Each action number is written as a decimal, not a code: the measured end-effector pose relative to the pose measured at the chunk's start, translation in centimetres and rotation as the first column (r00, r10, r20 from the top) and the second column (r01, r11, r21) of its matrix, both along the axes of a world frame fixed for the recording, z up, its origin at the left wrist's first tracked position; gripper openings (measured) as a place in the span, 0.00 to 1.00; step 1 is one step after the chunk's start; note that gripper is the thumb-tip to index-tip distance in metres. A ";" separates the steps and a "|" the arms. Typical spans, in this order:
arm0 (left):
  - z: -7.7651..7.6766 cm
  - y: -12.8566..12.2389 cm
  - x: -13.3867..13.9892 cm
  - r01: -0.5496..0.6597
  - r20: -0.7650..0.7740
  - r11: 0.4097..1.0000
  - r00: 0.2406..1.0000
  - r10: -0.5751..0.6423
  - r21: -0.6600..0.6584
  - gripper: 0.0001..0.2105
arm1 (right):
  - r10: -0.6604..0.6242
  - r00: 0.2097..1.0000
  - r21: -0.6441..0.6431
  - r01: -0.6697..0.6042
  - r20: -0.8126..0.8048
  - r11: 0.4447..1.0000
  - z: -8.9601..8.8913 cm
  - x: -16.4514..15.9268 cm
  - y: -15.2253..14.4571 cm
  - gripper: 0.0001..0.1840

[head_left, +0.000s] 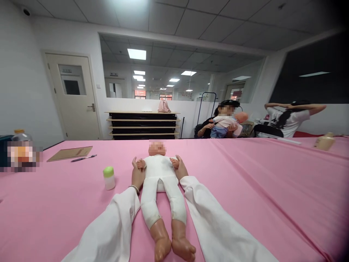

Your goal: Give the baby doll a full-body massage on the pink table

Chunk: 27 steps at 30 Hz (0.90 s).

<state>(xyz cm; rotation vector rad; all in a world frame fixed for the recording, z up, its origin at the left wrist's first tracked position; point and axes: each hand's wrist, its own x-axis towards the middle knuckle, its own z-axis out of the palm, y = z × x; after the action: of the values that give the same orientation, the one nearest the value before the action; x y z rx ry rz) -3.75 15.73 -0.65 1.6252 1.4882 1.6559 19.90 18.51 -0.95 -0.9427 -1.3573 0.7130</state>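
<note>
A baby doll in a white body suit lies on its back on the pink cloth, its bare feet towards me. My left hand, with a beaded bracelet at the wrist, is closed around the doll's hand on the left side, thumb up. On the other side my right hand grips the doll's other hand in the same way. My fingers are partly hidden behind the doll's arms. Both of my arms are in white sleeves. Left of my left hand stands a small bottle with a green cap.
A brown clipboard or folder and a pen lie at the far left. Beyond them stands a bottle. A beige bottle is at the far right. Behind the table, one seated person holds another doll; another person sits further right.
</note>
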 end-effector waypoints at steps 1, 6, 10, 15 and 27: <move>0.0 0.4 0.2 -0.024 0.003 1.000 1.000 0.024 -0.011 0.29 | -0.053 0.998 0.050 0.051 0.038 0.997 0.1 0.0 0.5 0.34; 0.0 3.6 0.9 -0.186 -0.105 0.982 0.976 0.189 0.038 0.26 | -0.339 0.913 0.223 0.290 0.227 0.931 0.6 -0.1 4.0 0.36; 0.4 6.4 0.8 -0.312 -0.259 0.949 0.921 0.291 -0.045 0.21 | -0.373 0.887 0.208 0.324 0.273 0.923 0.8 -0.3 6.4 0.32; 0.5 8.7 0.3 -0.339 -0.460 0.906 0.866 0.195 -0.253 0.17 | -0.248 0.892 0.146 0.207 0.377 0.967 0.1 0.1 7.9 0.24; 1.2 5.1 0.5 -0.357 -0.182 0.919 0.927 0.327 -0.165 0.31 | -0.535 0.821 0.194 0.502 0.199 0.843 0.1 -0.4 4.5 0.38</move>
<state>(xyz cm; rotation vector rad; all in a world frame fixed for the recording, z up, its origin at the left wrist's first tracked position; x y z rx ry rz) -3.28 20.84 0.52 1.4729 2.0431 1.5182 19.52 22.99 -0.83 -1.2551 -1.2547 0.0828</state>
